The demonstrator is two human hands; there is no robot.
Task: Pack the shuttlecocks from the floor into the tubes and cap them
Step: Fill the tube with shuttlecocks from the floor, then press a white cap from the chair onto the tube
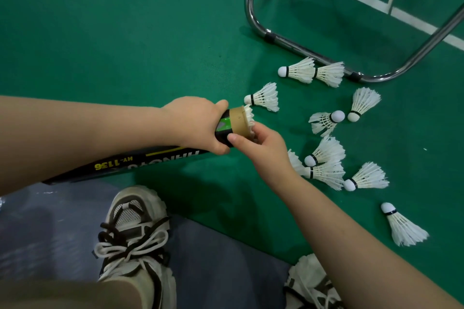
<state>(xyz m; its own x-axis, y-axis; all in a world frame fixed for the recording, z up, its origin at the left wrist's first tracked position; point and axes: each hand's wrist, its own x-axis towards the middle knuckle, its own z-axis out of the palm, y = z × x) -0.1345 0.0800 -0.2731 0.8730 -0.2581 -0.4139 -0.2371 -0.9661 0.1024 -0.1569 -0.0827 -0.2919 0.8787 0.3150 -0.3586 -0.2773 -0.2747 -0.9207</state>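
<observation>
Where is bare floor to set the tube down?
Bare green floor lies beyond the left hand, up to the chair frame. Right of the tube it is crowded: shuttlecocks lie between the chair frame and the right forearm.

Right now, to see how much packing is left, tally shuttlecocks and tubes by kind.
Tube: 1
Shuttlecock in the tube mouth: 1
Loose shuttlecocks on the floor: 9, perhaps 1 more behind the right wrist
Total: 11
</observation>
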